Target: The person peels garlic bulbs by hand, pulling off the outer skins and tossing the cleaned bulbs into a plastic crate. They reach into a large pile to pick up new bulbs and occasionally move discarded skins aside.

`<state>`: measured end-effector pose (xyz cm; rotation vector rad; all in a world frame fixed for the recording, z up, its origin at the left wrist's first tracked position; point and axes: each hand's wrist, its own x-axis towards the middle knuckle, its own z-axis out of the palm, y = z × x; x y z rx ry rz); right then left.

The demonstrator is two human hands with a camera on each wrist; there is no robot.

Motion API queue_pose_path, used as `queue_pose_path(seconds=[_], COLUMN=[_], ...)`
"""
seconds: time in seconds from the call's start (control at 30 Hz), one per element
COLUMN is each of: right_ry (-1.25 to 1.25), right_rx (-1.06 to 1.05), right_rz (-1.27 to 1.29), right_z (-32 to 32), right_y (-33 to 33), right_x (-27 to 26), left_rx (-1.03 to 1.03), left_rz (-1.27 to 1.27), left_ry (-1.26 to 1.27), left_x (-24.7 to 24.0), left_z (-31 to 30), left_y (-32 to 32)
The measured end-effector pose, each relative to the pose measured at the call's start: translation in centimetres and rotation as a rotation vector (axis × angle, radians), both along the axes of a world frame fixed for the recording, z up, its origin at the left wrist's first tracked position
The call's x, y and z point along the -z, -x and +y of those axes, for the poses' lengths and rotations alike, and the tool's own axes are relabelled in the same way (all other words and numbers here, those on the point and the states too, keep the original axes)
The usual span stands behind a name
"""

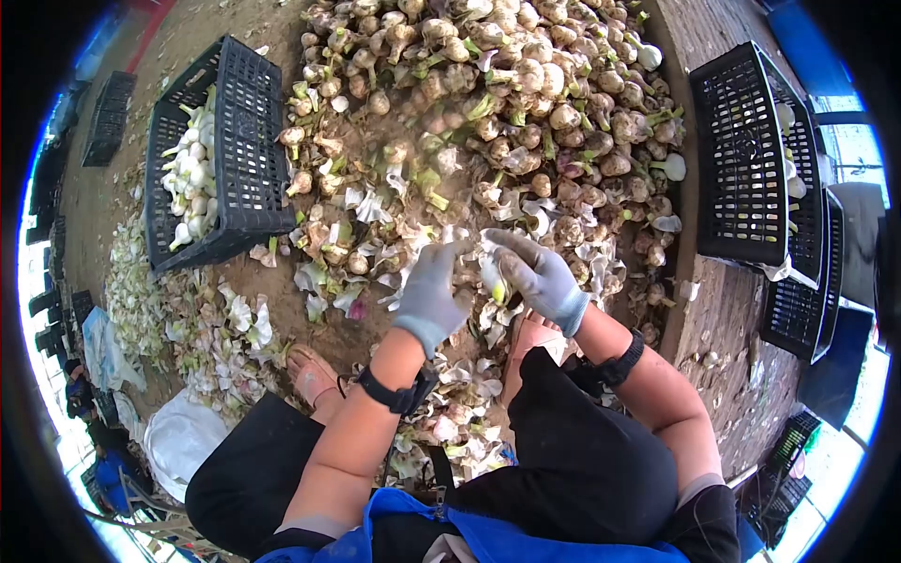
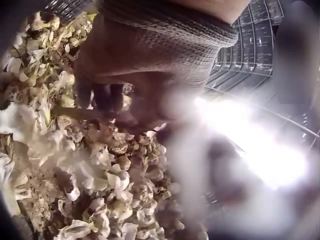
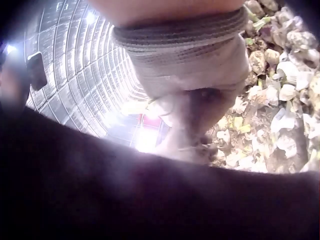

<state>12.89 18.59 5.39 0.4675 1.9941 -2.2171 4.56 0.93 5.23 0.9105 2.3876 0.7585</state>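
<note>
In the head view, a white garlic bulb (image 1: 492, 278) with a green stem end is held in my gloved right hand (image 1: 542, 280), the fingers bent around its upper side. My gloved left hand (image 1: 434, 289) is just left of the bulb, its fingers reaching toward it over loose peelings. In the left wrist view the left hand (image 2: 150, 70) has bent fingers, and I cannot tell whether they pinch anything. The right wrist view shows the right hand's glove (image 3: 190, 75) from behind, with the bulb hidden. Papery garlic skins (image 1: 460, 385) lie below both hands.
A large heap of unpeeled garlic (image 1: 526, 75) rises ahead. On the left, a tilted black crate (image 1: 253, 141) holds cleaned white bulbs (image 1: 194, 174). Another black crate (image 1: 741, 159) stands on the right past a wooden edge (image 1: 690, 169). Trimmings (image 1: 225, 338) are piled at left, near a white bucket-like object (image 1: 183, 441).
</note>
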Motion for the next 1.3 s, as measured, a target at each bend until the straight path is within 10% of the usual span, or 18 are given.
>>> queue_pose_path(seconds=[0.1, 0.27, 0.37, 0.63, 0.9, 1.07, 1.2, 1.3], right_ry=[-0.305, -0.343, 0.648, -0.495, -0.828, 0.426, -0.026, 0.490], right_rx=[0.033, 0.165, 0.427, -0.070, 0.105, -0.030, -0.157, -0.048], right_rz=[-0.069, 0.045, -0.203, -0.066, -0.159, -0.147, -0.125, 0.029], right_z=[-0.4, -0.5, 0.7, -0.1, 2.8, 4.1, 0.4, 1.8], right_y=[-0.4, 0.2, 0.1, 1.2, 0.6, -0.8, 0.6, 0.4], right_x=[0.4, -0.4, -1.0, -4.2, 0.1, -0.6, -4.4, -4.4], left_rx=[-0.098, -0.137, -0.529, -0.082, -0.349, -0.566, -0.431, -0.538], left_rz=[-0.504, 0.001, -0.507, 0.236, -0.276, -0.838, -0.691, -1.392], left_ry=[-0.573, -0.588, -0.887, -0.458, -0.836, -0.985, -0.774, -1.156], left_x=[0.0, -0.8, -0.7, -3.5, -1.5, -1.0, -1.1, -2.7], left_z=[0.1, 0.4, -0.4, -0.6, -1.3, -2.1, -1.8, -1.9], left_y=[-1.6, -1.6, -1.8, -1.0, -1.8, -1.0, -1.3, -1.3])
